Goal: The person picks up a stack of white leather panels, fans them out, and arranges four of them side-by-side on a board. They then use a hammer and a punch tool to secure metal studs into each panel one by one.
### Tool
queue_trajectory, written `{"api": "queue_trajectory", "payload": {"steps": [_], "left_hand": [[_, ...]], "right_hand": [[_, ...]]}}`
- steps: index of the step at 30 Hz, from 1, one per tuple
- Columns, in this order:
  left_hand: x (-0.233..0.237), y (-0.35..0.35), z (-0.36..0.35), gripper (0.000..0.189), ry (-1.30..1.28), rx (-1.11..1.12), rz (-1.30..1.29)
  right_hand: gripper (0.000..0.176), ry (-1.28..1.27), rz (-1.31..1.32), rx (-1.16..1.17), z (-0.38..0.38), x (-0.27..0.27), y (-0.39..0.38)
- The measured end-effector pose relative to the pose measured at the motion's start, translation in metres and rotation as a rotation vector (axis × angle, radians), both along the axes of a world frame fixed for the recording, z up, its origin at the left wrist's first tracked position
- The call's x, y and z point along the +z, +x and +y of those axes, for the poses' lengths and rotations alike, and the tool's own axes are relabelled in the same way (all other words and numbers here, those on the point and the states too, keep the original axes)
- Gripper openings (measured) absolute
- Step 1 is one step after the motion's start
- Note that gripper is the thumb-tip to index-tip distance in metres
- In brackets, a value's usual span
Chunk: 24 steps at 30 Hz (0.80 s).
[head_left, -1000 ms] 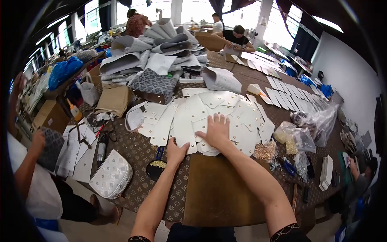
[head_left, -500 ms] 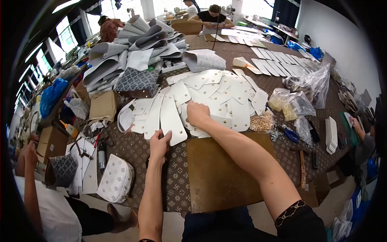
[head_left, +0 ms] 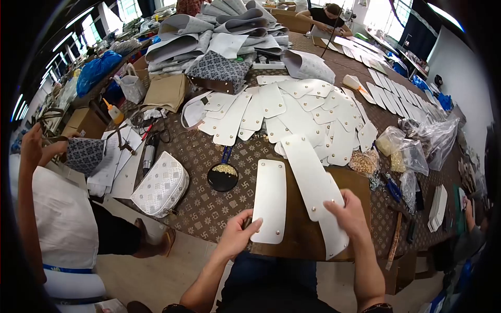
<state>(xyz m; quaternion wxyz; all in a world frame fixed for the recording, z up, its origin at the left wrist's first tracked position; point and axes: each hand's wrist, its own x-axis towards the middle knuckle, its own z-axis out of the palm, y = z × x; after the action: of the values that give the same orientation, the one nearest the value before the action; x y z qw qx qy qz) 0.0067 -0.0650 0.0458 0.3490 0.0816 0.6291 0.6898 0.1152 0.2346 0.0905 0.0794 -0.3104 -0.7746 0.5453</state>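
White panels (head_left: 269, 201): left hand (head_left: 237, 237) 1 (right hand (head_left: 348, 216) 2).

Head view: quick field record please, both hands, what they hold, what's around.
left hand: grips short panel at its lower corner
right hand: grips long panels at their lower end
under panels: brown board at the table edge
beyond: pile of white panels, black dish
left side: white pouch; co-worker holding a patterned piece
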Motion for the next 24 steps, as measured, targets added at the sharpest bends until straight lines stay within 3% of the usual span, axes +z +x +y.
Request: {"api": "queue_trajectory", "payload": {"steps": [2, 9, 11, 12, 13, 14, 16, 17, 19, 24], "left_hand": [[-0.025, 0.015, -0.006, 0.033, -0.125, -0.095, 0.122], [-0.019, 0.034, 0.007, 0.052, -0.122, -0.055, 0.303], [-0.007, 0.037, 0.009, 0.060, -0.362, -0.087, 0.427], [-0.009, 0.037, 0.012, 0.060, -0.355, -0.095, 0.430], [-0.012, 0.036, 0.014, 0.063, -0.378, -0.105, 0.474], [-0.013, 0.036, 0.016, 0.065, -0.403, -0.115, 0.519], [-0.010, 0.032, 0.019, 0.066, -0.440, -0.146, 0.561], [-0.008, 0.031, 0.021, 0.067, -0.481, -0.169, 0.596], [-0.004, 0.028, 0.020, 0.066, -0.495, -0.200, 0.608], [-0.004, 0.025, 0.021, 0.063, -0.520, -0.245, 0.635]], "right_hand": [[0.036, -0.068, 0.007, -0.056, -0.019, -0.012, 0.040], [0.045, -0.182, -0.056, -0.097, -0.048, -0.040, 0.093], [0.046, -0.189, 0.010, -0.123, -0.061, -0.041, 0.096], [0.046, -0.208, 0.075, -0.130, -0.066, -0.042, 0.097], [0.061, -0.238, 0.046, -0.098, -0.068, -0.043, 0.097], [0.061, -0.235, 0.051, -0.105, -0.070, -0.045, 0.098], [0.071, -0.073, 0.095, 0.108, -0.073, -0.050, 0.100], [0.071, -0.068, 0.103, 0.101, -0.070, -0.049, 0.100], [0.078, -0.293, 0.144, 0.138, -0.059, -0.046, 0.106], [0.079, -0.273, -0.012, 0.008, -0.028, -0.018, 0.125]]}}
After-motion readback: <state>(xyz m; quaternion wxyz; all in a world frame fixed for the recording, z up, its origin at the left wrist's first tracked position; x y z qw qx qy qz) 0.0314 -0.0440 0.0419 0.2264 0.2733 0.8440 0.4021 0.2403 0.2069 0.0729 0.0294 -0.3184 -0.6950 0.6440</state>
